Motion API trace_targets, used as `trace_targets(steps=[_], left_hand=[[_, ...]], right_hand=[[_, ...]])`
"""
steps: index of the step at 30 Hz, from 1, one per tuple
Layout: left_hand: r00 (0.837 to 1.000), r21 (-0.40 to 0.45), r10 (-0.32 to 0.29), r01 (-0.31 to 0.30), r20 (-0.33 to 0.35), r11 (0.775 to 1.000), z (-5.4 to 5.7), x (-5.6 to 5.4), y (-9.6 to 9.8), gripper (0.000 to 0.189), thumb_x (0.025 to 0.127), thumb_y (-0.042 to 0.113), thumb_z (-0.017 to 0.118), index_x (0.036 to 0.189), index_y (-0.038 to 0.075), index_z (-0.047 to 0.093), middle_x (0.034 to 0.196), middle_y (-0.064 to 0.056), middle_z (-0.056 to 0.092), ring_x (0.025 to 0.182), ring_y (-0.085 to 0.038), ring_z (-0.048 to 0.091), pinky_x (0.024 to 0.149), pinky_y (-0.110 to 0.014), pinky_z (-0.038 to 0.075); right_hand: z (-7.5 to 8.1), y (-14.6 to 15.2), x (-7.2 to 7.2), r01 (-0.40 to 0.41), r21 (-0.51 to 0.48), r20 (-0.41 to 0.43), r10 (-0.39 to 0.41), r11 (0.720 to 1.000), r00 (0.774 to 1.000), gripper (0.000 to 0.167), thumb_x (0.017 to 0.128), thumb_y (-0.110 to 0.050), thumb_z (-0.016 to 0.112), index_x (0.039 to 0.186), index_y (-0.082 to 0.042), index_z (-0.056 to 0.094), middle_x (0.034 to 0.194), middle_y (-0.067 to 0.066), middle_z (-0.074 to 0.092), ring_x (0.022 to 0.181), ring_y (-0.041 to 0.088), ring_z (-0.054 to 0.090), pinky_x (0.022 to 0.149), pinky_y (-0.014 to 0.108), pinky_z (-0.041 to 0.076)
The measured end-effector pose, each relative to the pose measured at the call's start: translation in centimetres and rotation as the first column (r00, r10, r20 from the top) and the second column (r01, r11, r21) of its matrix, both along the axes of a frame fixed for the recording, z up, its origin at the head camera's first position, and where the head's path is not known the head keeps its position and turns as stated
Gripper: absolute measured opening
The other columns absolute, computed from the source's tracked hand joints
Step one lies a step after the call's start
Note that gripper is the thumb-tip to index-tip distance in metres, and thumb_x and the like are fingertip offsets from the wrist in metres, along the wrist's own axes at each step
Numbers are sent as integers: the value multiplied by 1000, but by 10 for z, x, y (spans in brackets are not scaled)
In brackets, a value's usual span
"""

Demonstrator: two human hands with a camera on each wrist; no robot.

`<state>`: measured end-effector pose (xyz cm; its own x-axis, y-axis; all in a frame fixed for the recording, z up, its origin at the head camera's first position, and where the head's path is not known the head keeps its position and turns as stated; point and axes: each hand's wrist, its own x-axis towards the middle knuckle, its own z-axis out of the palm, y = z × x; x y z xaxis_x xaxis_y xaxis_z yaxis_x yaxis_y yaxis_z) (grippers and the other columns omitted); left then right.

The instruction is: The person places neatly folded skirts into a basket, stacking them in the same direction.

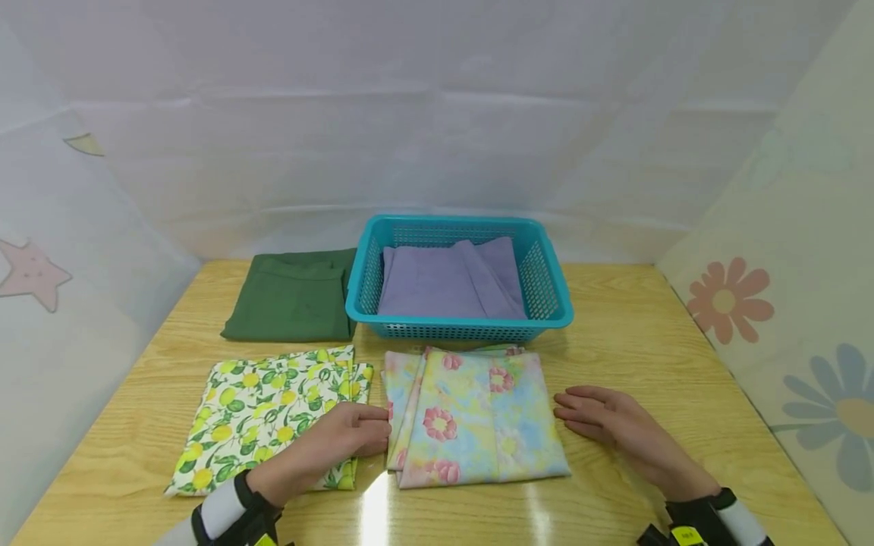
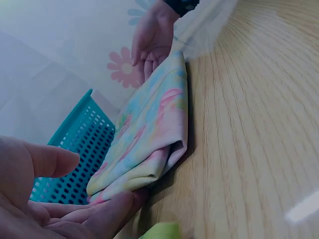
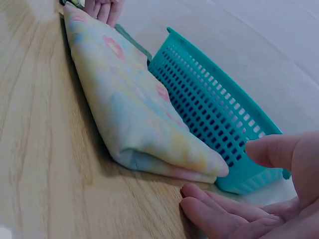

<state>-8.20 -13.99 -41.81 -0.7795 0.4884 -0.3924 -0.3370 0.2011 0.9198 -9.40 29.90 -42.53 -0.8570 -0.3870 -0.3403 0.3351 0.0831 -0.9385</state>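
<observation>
A folded pastel cloth with pink flowers lies on the table between my two hands. At its left edge is my left hand, its fingertips up against the fold and the thumb apart in the left wrist view. My right hand is on the other side, fingers extended toward the cloth's right edge with a small gap between. The right wrist view shows its thumb raised away from the fingers. Under the left forearm lies a folded lemon-print cloth, partly covered by that hand.
Behind the floral cloth stands a turquoise perforated basket with a folded purple cloth inside. A folded dark green cloth lies left of the basket. Pale sheets surround the wooden table at the back and sides.
</observation>
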Motion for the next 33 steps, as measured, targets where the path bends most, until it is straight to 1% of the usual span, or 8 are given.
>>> trace_targets(steps=[4, 7, 11, 14, 17, 24, 30, 33], left_hand=[[996, 77, 21, -28, 90, 997, -10, -4, 10, 43, 103, 21, 55, 131, -11, 56, 122, -20, 65, 109, -29, 65, 91, -38, 55], [989, 128, 15, -34, 149, 991, -17, -9, 18, 38, 103, 23, 55, 124, -8, 61, 113, -19, 69, 102, -29, 68, 87, -39, 57], [983, 228, 14, -57, 185, 972, -24, -15, 31, 43, 104, 24, 54, 137, -4, 52, 123, -18, 66, 111, -30, 65, 91, -41, 55], [982, 317, 23, -83, 189, 945, -28, -18, 41, 50, 104, 20, 55, 148, 3, 41, 135, -16, 59, 120, -29, 60, 97, -41, 52], [980, 357, 46, -113, 192, 927, -33, -18, 49, 53, 102, 16, 57, 151, 8, 38, 138, -14, 57, 123, -28, 58, 99, -39, 50], [977, 336, 117, -172, 178, 926, -37, -18, 55, 55, 98, 13, 63, 148, 9, 42, 135, -13, 59, 119, -28, 61, 99, -38, 50], [973, 282, 192, -221, 129, 934, -38, -18, 55, 55, 97, 12, 65, 147, 8, 42, 132, -12, 61, 116, -28, 62, 97, -38, 52], [967, 269, 234, -253, 99, 930, -38, -17, 53, 60, 96, 11, 65, 149, 8, 38, 135, -12, 59, 118, -27, 61, 98, -37, 51]], right_hand=[[-3, -10, -5, 35, 22, 14, -35, 999, 999, 69, 105, -26, 53, 149, 16, 19, 150, 30, 36, 123, 17, 57, 103, 37, 47], [-5, -16, -10, 36, 42, 20, -37, 998, 999, 67, 104, -26, 54, 148, 15, 25, 147, 28, 41, 121, 18, 57, 100, 36, 49], [-7, -21, -17, 21, 33, 22, -22, 999, 1000, 65, 105, -25, 53, 148, 15, 25, 144, 27, 45, 119, 20, 60, 98, 35, 51], [-8, -25, -21, 7, -1, 23, -7, 1000, 1000, 65, 105, -22, 52, 148, 17, 23, 142, 25, 48, 116, 20, 61, 97, 36, 52], [-11, -30, -25, -24, -54, 38, 27, 998, 999, 63, 105, -20, 52, 147, 17, 24, 137, 21, 53, 114, 21, 62, 96, 36, 53], [-19, -47, -32, -102, -121, 62, 110, 987, 992, 57, 104, -21, 55, 143, 15, 33, 122, 17, 64, 109, 26, 65, 90, 39, 55], [-24, -52, -33, -72, -127, 71, 82, 989, 994, 59, 103, -17, 56, 144, 15, 28, 119, 16, 65, 106, 27, 66, 88, 40, 56], [-26, -54, -33, -50, -134, 71, 60, 990, 996, 60, 102, -13, 56, 146, 14, 24, 118, 16, 66, 105, 27, 67, 88, 41, 57]])
